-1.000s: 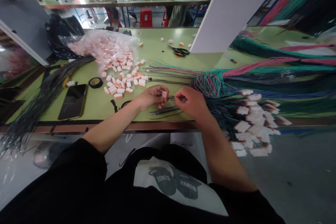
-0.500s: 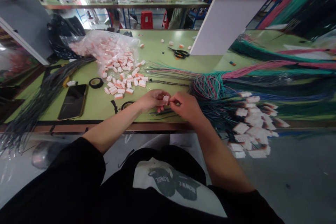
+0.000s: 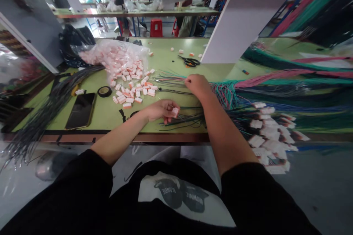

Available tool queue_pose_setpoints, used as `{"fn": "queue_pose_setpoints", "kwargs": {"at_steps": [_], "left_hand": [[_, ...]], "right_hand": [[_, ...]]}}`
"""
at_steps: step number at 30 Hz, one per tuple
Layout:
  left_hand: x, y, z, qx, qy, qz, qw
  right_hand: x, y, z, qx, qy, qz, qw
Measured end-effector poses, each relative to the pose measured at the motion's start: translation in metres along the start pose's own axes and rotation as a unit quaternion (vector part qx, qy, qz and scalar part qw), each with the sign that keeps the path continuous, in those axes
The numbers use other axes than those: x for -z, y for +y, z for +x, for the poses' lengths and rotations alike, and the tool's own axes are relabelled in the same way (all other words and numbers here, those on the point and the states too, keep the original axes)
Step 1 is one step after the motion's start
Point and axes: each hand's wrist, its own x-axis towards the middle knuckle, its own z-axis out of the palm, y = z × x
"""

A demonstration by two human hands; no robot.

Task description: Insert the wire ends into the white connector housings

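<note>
My left hand grips a small white and orange connector near the table's front edge. Farther back, my right hand is closed over the loose ends of a bundle of thin wires; what its fingertips pinch is hidden. Pink and green wires run off to the right beside that hand. To the left lies a pile of loose connectors, spilling from a clear plastic bag. Dark wires lie just right of my left hand.
A phone, a roll of tape and dark wires lie at left. Scissors lie at the back, beside a white post. Connectors on wires hang over the front edge at right.
My right hand has moved away from the connector, back to the wire ends. My left hand still holds the connector. The view has shifted slightly.
</note>
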Motion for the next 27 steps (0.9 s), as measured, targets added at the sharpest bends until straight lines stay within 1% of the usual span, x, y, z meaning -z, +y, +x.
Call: {"fn": "queue_pose_setpoints", "kwargs": {"at_steps": [1,2,4,6,8,11,16,19,22,27], "left_hand": [[0.001,-0.001,0.001,-0.002,-0.001,-0.004,1.0],[0.001,-0.002,0.002,-0.002,-0.002,-0.007,1.0],[0.002,-0.004,0.005,0.0,-0.003,-0.009,1.0],[0.003,-0.005,0.006,0.004,-0.005,-0.008,1.0],[0.002,-0.005,0.007,0.006,-0.006,-0.007,1.0],[0.002,-0.004,0.007,0.011,-0.01,-0.007,1.0],[0.003,-0.003,0.007,0.01,-0.021,-0.016,1.0],[0.003,-0.004,0.008,0.008,-0.024,-0.017,1.0],[0.002,-0.004,0.009,0.01,-0.026,-0.013,1.0],[0.004,-0.005,0.01,0.01,-0.03,-0.008,0.999]], "right_hand": [[-0.006,-0.004,0.009,-0.007,-0.022,-0.039,0.999],[-0.013,-0.008,0.016,0.0,-0.043,-0.074,0.996],[-0.024,-0.015,0.026,0.036,-0.078,-0.123,0.989],[-0.032,-0.019,0.03,0.081,-0.095,-0.144,0.982],[-0.036,-0.021,0.031,0.112,-0.099,-0.147,0.978],[-0.039,-0.02,0.032,0.14,-0.1,-0.159,0.972],[-0.039,-0.011,0.037,0.133,-0.102,-0.177,0.97],[-0.036,-0.008,0.04,0.142,-0.116,-0.179,0.966],[-0.035,-0.012,0.041,0.156,-0.128,-0.183,0.962],[-0.037,-0.019,0.041,0.162,-0.124,-0.179,0.962]]}}
